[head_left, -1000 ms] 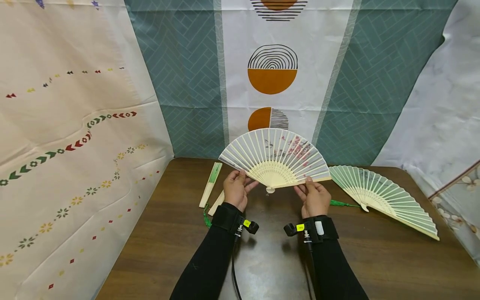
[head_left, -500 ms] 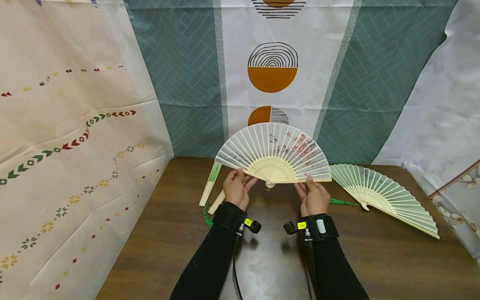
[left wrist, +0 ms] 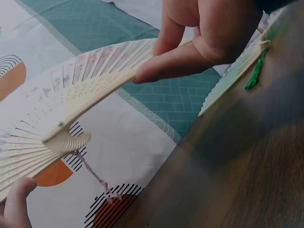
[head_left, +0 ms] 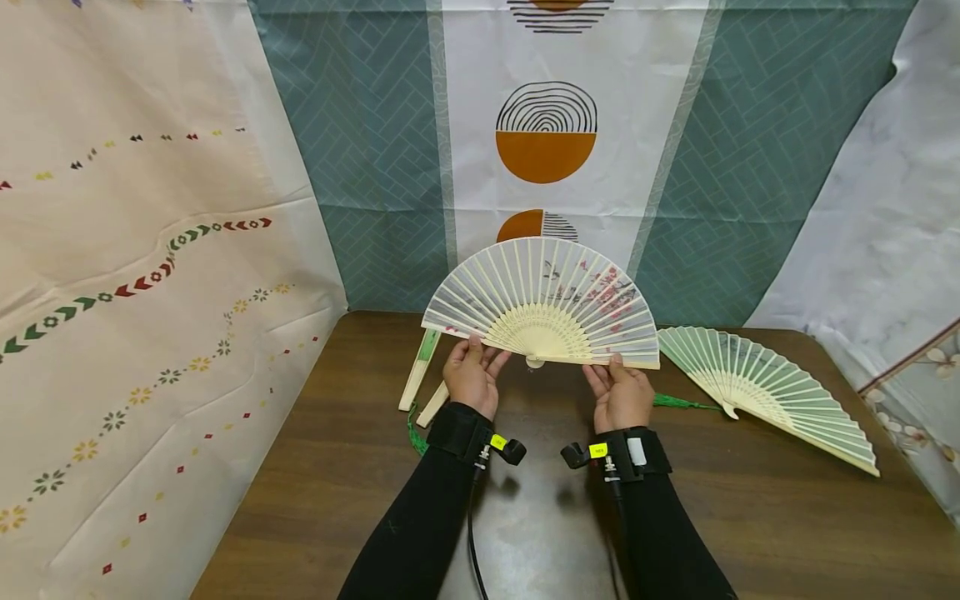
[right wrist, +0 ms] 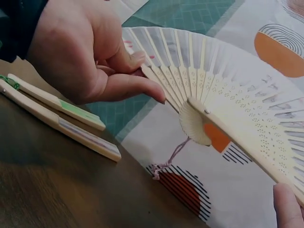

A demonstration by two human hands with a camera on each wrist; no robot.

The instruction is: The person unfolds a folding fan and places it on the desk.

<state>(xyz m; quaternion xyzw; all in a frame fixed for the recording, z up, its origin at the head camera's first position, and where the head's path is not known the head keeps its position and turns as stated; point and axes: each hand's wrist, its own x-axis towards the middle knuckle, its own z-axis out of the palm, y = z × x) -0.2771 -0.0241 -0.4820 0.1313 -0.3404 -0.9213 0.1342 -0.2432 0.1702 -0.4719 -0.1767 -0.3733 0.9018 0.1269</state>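
Note:
A spread folding fan, pale with pierced cream ribs and pink blossoms, is held up over the table, its rivet end down. My left hand pinches the fan's left outer rib between thumb and fingers, and my right hand does likewise on the right one. From the left wrist view, the right hand has its thumb along the rib, while only the left thumb shows at the lower corner. A thin pinkish cord dangles from the pivot in the right wrist view.
An opened green fan with a green tassel lies on the table's right. Two folded fans, one green and one greyish, lie at left beside another green tassel. Patterned cloths hang behind the wooden table.
The fan has spread wider, its left outer rib swinging down and outward, and it stands slightly higher in view. Both hands keep their pinch, the right one shifted slightly left.

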